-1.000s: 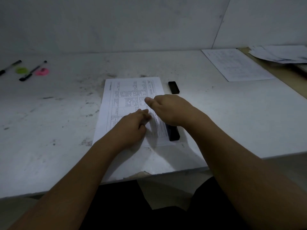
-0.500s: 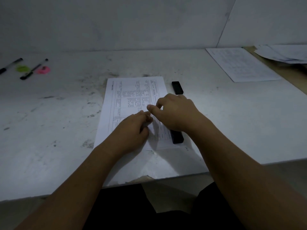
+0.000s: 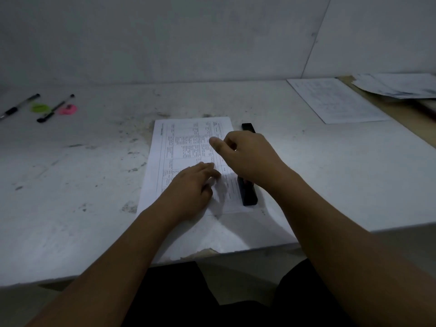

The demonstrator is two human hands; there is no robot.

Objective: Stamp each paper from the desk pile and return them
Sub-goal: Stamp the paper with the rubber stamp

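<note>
A printed paper (image 3: 184, 147) with a table on it lies on the white desk in front of me. My left hand (image 3: 191, 187) rests palm down on its lower part and holds nothing. My right hand (image 3: 245, 156) hovers over the paper's right edge, fingers loosely curled and thumb stuck out to the left, with nothing visible in it. A black bar-shaped stamp (image 3: 247, 192) lies along the paper's lower right edge, partly hidden under my right wrist. A small black piece (image 3: 248, 127) lies just beyond my right hand. More papers (image 3: 335, 100) lie at the far right.
Two pens (image 3: 55, 108), a green tag (image 3: 39, 107) and a pink tag (image 3: 68, 109) lie at the far left. A loose stack of sheets (image 3: 398, 84) sits on a brown surface at the far right. The desk (image 3: 70, 208) has a chipped front edge near my body.
My right hand has lifted and moved away from me along the paper's right edge, uncovering more of the black stamp. My left hand stays on the paper.
</note>
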